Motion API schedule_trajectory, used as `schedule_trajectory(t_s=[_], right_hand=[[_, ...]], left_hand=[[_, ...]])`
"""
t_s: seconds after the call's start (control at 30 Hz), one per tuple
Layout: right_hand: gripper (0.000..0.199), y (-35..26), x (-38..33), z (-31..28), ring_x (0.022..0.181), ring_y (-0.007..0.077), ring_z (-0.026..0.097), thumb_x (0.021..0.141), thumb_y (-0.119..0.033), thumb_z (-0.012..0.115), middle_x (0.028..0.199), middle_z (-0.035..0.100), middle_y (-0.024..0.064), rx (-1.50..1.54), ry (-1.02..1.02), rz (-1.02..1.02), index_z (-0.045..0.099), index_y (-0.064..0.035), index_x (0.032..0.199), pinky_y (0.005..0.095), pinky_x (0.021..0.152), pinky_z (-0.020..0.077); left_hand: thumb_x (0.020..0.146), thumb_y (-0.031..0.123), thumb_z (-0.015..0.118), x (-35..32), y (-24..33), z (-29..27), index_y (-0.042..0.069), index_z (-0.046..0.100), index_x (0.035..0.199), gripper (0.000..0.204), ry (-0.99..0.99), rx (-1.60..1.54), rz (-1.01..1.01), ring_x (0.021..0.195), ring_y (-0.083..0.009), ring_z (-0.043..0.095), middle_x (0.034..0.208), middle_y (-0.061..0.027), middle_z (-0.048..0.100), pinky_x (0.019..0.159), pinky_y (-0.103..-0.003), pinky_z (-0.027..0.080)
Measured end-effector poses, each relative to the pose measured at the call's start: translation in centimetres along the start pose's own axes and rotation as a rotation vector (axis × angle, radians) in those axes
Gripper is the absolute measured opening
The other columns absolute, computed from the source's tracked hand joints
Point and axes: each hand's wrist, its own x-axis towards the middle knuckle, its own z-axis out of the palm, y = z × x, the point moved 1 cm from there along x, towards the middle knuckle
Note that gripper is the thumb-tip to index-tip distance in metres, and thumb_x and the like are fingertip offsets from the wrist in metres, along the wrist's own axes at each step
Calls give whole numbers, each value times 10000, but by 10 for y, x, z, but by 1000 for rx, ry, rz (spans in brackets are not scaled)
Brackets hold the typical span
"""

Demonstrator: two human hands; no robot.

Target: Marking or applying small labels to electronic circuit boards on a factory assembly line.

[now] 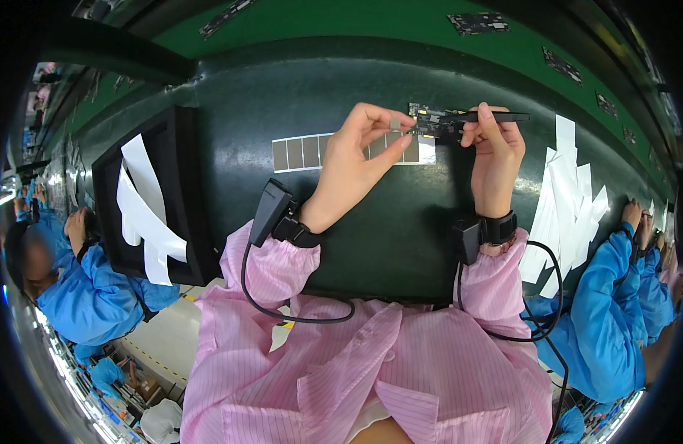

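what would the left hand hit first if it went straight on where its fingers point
Most likely the dark circuit board: the left hand points at its left edge and may be touching it, though depth is unclear.

Soft glare touches the tabletop [282,89]; edges bend.

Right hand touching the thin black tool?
Touching: the head view shows the right hand holding the thin black tool, one fingertip laid across it.
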Motion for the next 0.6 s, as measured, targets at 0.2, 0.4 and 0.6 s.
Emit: schedule_trajectory(t_s=[0.2, 0.4, 0.6], right_hand=[[140, 3, -6, 10, 554, 127, 555, 877, -126, 646, 720, 643, 86, 65, 12, 36, 633, 9, 910, 232, 560, 430], [156, 1, 6, 1, 549, 128, 567, 859, -131, 671, 711, 641, 91, -4, 99, 9, 630, 16, 889, 231, 549, 430], [177, 12, 15, 4, 540, 116, 592, 851, -134, 689, 699, 637, 87, -176, 62, -7, 623, 29, 872, 209, 511, 416]], left_hand=[[805, -69, 657, 9, -2, 14, 65, 357, 1086, 432, 61, 0, -51, 1040, -196, 587, 1071, -132, 609, 942, -329, 443], [795, -12, 672, 7, 0, 7, 52, 386, 1105, 426, 30, 387, 74, 1041, -252, 594, 1066, -125, 613, 922, -355, 442], [770, 33, 668, 0, -4, 5, 20, 442, 1152, 444, -216, 809, 443, 1108, -345, 533, 1194, -154, 552, 920, -407, 442]])
